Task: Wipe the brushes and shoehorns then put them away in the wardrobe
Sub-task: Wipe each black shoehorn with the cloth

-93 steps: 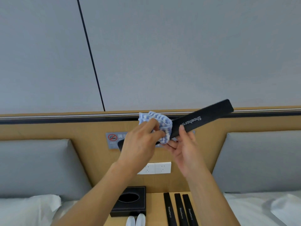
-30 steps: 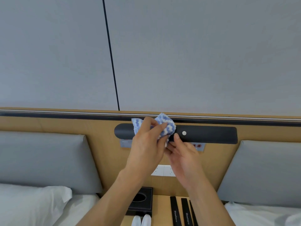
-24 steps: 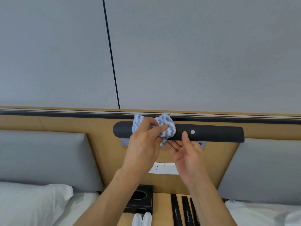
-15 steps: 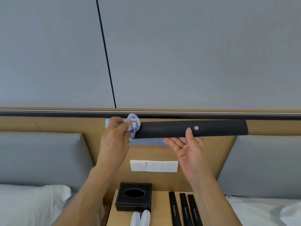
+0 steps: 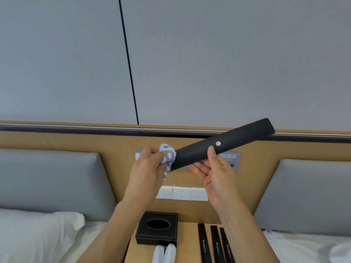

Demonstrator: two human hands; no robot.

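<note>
Step in hand: we are wiping the black shoehorn (image 5: 224, 144), held up in the air above the worktop (image 5: 188, 242).
Left hand (image 5: 146, 173): we are pinching the blue-and-white cloth (image 5: 168, 158) between thumb and fingers, bunching it round the shoehorn's lower left end.
Right hand (image 5: 214, 173): the thumb is pressing on the front face just below the silver rivet (image 5: 218, 143); the fingers are lying fairly straight under the lower edge, cradling the shoehorn rather than clenching it.
Where the shoehorn is: it is slanting up and to the right from the cloth, its far end reaching well beyond the right fingers.
Doing it well, in our judgement: we should be keeping the right-hand support steady while drawing the cloth along the full length, then turning the shoehorn to reach its back.
Still waiting: three more shoehorns (image 5: 215, 243) are lying side by side below the right wrist, beside a black tissue box (image 5: 157, 229).
</note>
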